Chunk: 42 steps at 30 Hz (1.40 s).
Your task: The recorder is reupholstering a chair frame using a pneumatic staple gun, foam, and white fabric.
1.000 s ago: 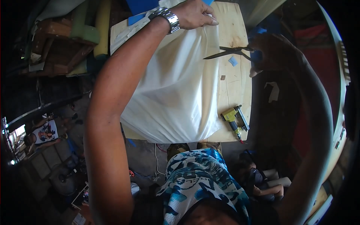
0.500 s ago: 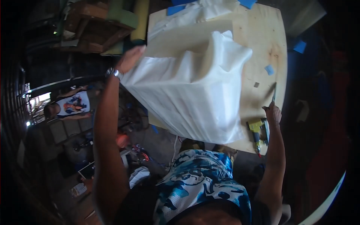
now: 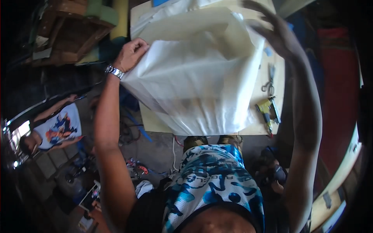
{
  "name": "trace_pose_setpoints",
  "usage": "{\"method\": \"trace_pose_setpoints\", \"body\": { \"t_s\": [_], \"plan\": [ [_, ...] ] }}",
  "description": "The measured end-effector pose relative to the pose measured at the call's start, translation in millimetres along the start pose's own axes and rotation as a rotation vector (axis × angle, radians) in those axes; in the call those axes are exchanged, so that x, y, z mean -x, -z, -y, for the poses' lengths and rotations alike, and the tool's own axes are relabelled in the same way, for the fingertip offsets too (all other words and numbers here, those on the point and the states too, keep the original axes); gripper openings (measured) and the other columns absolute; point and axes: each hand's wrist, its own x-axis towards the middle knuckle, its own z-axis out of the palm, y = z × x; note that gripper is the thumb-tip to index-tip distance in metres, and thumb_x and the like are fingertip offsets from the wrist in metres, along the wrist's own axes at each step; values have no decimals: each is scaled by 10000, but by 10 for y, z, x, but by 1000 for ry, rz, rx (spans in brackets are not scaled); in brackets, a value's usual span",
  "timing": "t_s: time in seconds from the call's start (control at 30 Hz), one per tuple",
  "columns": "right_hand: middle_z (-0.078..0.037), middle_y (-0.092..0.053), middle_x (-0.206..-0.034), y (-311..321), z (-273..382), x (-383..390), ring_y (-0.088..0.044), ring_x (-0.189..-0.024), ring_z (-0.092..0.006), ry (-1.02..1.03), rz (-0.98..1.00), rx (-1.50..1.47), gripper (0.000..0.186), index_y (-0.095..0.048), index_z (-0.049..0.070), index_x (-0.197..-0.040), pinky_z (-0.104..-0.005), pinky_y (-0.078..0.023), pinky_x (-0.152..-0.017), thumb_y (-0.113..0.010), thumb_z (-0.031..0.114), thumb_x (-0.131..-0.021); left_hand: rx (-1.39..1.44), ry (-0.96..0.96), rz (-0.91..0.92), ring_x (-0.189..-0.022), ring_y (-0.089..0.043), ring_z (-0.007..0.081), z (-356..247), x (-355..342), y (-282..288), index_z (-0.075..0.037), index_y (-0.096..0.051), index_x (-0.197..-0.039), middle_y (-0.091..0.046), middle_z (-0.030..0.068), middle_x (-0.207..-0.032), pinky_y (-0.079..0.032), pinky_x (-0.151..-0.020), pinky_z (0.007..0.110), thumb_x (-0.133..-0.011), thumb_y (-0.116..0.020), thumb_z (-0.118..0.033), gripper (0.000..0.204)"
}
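Observation:
White, slightly sheer fabric point(image 3: 186, 73) covers much of the wooden table, its near edge hanging in folds toward me. My left hand point(image 3: 133, 55) is closed on the fabric's left edge, thumb and fingers pinched together, a metal watch at the wrist. My right hand point(image 3: 272, 29), smeared by motion, hovers at the fabric's far right edge with its fingers apart and nothing visible in them. A pair of scissors point(image 3: 269, 82) lies on the right side of the table. Just nearer to me rests a yellow-green and black staple gun point(image 3: 267, 110).
The pale wooden tabletop point(image 3: 278, 73) shows at the right. A wooden frame with green padding point(image 3: 101, 12) stands at the far left. Another person point(image 3: 62, 124) is beyond the table on the left. Cables and tools lie on the floor point(image 3: 159, 149).
My right hand has let go of the scissors, leaving them on the table, and has moved up to the fabric's far right edge. My left hand has closed on the fabric; its raised folds look flatter.

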Motion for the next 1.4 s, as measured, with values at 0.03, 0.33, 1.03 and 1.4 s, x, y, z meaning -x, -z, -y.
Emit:
{"method": "trace_pose_setpoints", "body": {
  "t_s": [0.03,0.33,1.03,1.4],
  "plan": [
    [-128,-480,-1423,-119,209,-246,-425,-1334,-271,-203,192,17,632,-415,160,-1436,-446,-371,-1086,-615,448,-910,-17,24,-69,-861,-571,67,-20,-41,14,-24,-583,-992,-641,20,-949,-475,-783,236,-954,-578,-123,107],
    [-175,-683,-992,-314,361,-1100,-648,-927,-282,-301,758,356,448,-671,24,-1027,-414,-495,-812,-659,444,-873,-325,-57,342,-776,-604,140,55,-68,1077,12,-640,-1102,-675,90,-869,-489,-751,324,-849,-682,-408,493],
    [-212,-625,-771,-491,479,-772,-617,-708,-407,0,297,567,253,-617,43,-870,-466,-489,-628,-542,273,-944,-399,-172,-186,-808,-634,244,403,58,711,-5,-623,-1133,-676,199,-919,-482,-771,325,-994,-474,-398,443],
    [-124,-599,-843,-607,65,-527,-632,-767,-287,97,343,420,162,-606,52,-955,-392,-517,-671,-473,144,-957,-361,-49,-101,-852,-567,463,336,73,573,-6,-629,-960,-603,264,-878,-468,-694,439,-974,-451,-407,439]
  ]
}}
